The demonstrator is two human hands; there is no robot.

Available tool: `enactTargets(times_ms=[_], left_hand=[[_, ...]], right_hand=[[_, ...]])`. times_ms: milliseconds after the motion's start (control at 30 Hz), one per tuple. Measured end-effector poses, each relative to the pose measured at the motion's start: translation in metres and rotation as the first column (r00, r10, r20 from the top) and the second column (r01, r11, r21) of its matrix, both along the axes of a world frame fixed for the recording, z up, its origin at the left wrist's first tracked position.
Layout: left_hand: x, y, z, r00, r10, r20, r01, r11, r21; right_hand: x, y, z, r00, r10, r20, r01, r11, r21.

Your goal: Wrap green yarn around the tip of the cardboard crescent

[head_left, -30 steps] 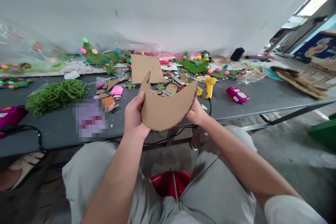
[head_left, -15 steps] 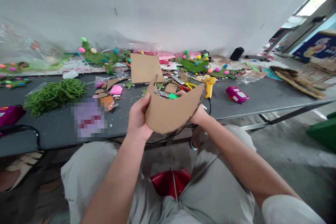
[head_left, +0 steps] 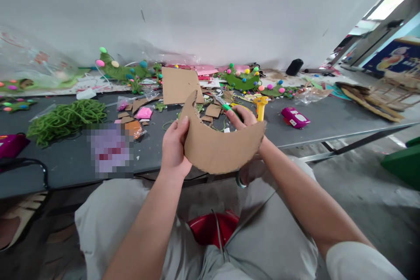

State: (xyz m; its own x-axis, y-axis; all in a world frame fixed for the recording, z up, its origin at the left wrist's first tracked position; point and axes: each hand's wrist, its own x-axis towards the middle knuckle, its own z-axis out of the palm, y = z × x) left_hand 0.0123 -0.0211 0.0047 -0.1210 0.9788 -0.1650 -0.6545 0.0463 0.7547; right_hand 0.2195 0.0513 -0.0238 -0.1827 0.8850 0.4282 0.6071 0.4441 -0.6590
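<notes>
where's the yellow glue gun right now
In the head view, the yellow glue gun is on the table, right of centre, between the right hand and the purple packet.

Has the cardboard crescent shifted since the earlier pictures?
Yes, to the right: the crescent's right tip was left of the yellow glue gun and now sits just below it in view.

Open room between glue gun (head_left: 260, 107) and magenta box (head_left: 295, 117), leftward, cardboard crescent (head_left: 223, 149) and scraps (head_left: 213, 110).
</notes>
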Motion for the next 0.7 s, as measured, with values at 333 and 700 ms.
enactTargets(times_ms=[333,700], left_hand=[[0.007,-0.004,-0.014,0.916,0.155,-0.371,0.0,0.923,0.385],[0.004,0.002,-0.018,0.633,0.231,-0.739,0.142,0.904,0.404]], right_hand=[[0.005,0.014,-0.005,0.972,-0.146,0.183,0.146,0.989,0.01],[-0.016,-0.038,0.025,0.844,0.223,-0.488,-0.429,0.827,-0.363]])
